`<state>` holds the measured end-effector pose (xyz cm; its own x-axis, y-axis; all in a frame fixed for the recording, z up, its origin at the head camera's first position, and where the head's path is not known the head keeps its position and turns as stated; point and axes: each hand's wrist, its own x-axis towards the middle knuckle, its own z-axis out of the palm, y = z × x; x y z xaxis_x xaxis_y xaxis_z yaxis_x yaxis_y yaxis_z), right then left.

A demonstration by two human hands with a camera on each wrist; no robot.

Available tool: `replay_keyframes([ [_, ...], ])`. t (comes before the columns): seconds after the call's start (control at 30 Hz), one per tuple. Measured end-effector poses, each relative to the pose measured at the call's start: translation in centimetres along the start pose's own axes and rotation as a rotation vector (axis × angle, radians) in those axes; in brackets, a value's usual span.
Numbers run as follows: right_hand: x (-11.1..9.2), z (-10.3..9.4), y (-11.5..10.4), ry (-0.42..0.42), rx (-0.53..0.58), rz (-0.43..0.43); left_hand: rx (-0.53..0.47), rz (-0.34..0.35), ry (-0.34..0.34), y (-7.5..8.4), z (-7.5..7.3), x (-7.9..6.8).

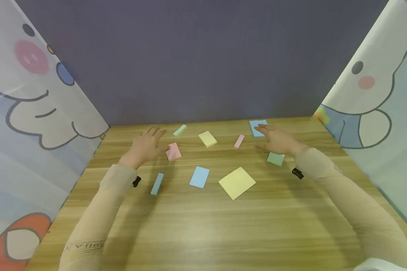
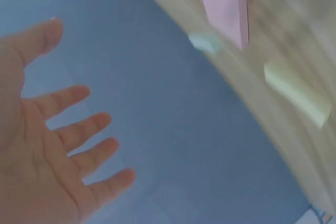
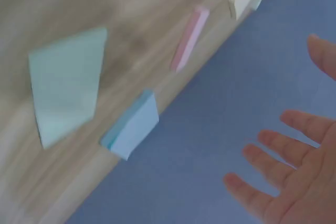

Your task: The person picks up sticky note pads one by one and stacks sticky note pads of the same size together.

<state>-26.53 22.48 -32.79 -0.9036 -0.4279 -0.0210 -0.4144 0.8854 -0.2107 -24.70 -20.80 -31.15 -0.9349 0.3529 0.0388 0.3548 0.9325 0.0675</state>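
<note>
My left hand (image 1: 145, 146) hovers over the left of the wooden table, fingers spread, holding nothing. Its thumb overlaps the edge of a pink sticky note pad (image 1: 174, 152) in the head view. A narrow green pad (image 1: 180, 130) lies beyond it, and a narrow blue pad (image 1: 157, 184) lies nearer. On the other side, my right hand (image 1: 280, 140) is raised with straight, parted fingers and holds nothing. Its fingertips cover part of a blue pad (image 1: 254, 131) at the back. A green pad (image 1: 276, 159) is partly hidden beneath that hand; the right wrist view shows its face (image 3: 68, 87).
Between the hands lie a small yellow pad (image 1: 207, 139), a narrow pink pad (image 1: 239, 141), a blue pad (image 1: 199, 177) and a larger yellow pad (image 1: 237, 183). A dark panel (image 1: 203, 60) rises behind the table (image 1: 196, 233). Cartoon-printed curtains (image 1: 386, 158) flank both sides.
</note>
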Motion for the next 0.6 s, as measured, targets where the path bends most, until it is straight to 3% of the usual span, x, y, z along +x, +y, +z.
replay_keyframes([
  [0.2, -1.5, 1.9, -0.9, -0.010, 0.067, -0.060, -0.052, 0.110, -0.015, 2.1, 2.6, -1.6],
  [0.33, -2.5, 2.9, -1.4, -0.069, 0.112, -0.101, -0.107, 0.147, -0.081, 4.0, 4.4, -2.9],
  [0.47, -3.1, 3.8, -1.7, -0.125, 0.165, -0.133, -0.097, 0.182, -0.133, 6.0, 5.8, -3.8],
  [0.6, -3.3, 4.9, -1.8, -0.172, 0.217, -0.154, -0.051, 0.276, -0.153, 8.0, 6.9, -4.0],
])
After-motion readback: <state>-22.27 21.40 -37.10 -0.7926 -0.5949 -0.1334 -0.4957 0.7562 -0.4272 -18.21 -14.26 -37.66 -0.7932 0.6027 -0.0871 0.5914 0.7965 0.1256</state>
